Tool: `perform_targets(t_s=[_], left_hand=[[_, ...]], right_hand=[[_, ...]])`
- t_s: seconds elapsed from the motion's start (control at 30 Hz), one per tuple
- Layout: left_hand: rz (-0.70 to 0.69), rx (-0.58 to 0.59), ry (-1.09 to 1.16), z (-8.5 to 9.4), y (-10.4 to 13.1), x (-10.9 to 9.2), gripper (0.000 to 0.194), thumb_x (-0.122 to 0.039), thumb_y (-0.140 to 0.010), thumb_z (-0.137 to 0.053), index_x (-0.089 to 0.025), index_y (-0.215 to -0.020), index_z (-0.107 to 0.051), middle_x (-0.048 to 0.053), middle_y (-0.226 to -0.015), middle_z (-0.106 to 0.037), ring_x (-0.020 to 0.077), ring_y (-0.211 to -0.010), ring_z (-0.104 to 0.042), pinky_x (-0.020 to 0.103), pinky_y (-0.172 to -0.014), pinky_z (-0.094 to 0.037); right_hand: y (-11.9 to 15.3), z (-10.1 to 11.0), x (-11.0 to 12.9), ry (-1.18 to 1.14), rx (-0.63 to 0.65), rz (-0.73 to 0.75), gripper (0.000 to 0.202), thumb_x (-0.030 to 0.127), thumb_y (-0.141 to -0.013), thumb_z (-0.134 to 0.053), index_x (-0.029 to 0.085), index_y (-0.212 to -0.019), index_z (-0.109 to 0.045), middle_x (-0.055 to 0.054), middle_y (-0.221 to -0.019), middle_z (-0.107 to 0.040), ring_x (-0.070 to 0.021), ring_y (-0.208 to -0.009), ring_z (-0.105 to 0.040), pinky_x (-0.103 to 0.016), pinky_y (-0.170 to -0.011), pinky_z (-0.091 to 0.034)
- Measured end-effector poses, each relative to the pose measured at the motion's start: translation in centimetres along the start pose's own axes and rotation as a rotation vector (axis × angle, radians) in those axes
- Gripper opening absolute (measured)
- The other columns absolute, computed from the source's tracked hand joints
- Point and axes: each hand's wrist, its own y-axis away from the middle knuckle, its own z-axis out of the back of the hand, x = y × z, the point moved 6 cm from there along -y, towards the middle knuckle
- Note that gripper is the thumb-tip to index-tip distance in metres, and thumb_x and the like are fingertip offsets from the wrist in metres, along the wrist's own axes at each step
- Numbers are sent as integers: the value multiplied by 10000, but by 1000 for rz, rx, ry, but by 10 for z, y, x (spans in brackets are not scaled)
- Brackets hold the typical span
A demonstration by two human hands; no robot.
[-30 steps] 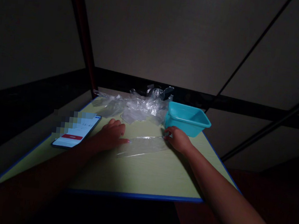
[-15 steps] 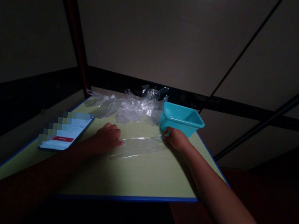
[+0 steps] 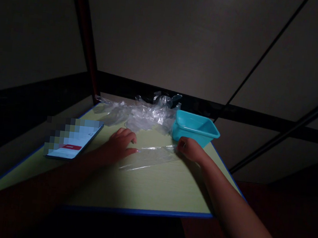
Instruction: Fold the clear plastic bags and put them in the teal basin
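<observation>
Between our left hand (image 3: 120, 143), loosely spread, and curled right hand (image 3: 190, 148), grip unclear, lies clear plastic film (image 3: 155, 158).

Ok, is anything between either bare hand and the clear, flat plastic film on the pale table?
Nothing visible: the left hand is near the left end of the clear plastic film, the right hand at its right end. The teal rectangular plastic tub stands beyond the right hand.
</observation>
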Motion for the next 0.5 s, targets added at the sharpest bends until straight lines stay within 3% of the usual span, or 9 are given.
perform_targets(t_s=[0.07, 0.2, 0.3, 0.5], left_hand=[[-144, 0, 17, -2, 2, -13, 377, -434, -803, -561, -181, -1083, -552, 123, -1203, -537, 298, -1148, -418, 461, -969, -320], [-340, 212, 6, -20, 12, -32, 553, -439, -884, -459, -294, -1398, -315, 92, -1483, -317, 311, -1362, -226, 597, -1057, -34], [-384, 350, 34, -30, 17, -35, 537, -397, -923, -404, -350, -1429, -229, 70, -1490, -304, 274, -1384, -204, 616, -1040, 52], [-371, 480, 128, -31, 18, -30, 495, -394, -930, -415, -392, -1402, -268, 60, -1493, -275, 251, -1379, -231, 619, -1039, 42]], right_hand=[[0, 2, 0, -32, -21, 14, 37, 172, -746, -609, 145, -748, -635, -32, -740, -661, -128, -647, -538, -207, -550, -316], [-2, 5, -1, -97, -63, 12, 59, 190, -717, -640, 139, -708, -611, -21, -696, -635, -126, -631, -522, -204, -537, -315], [-3, 6, -1, -177, -101, 9, 47, 158, -707, -632, 137, -717, -592, -19, -689, -631, -122, -625, -527, -199, -539, -327], [-2, 3, -3, -140, -116, -6, 142, 134, -725, -596, 149, -865, -609, -13, -709, -640, -126, -614, -542, -198, -524, -313]])
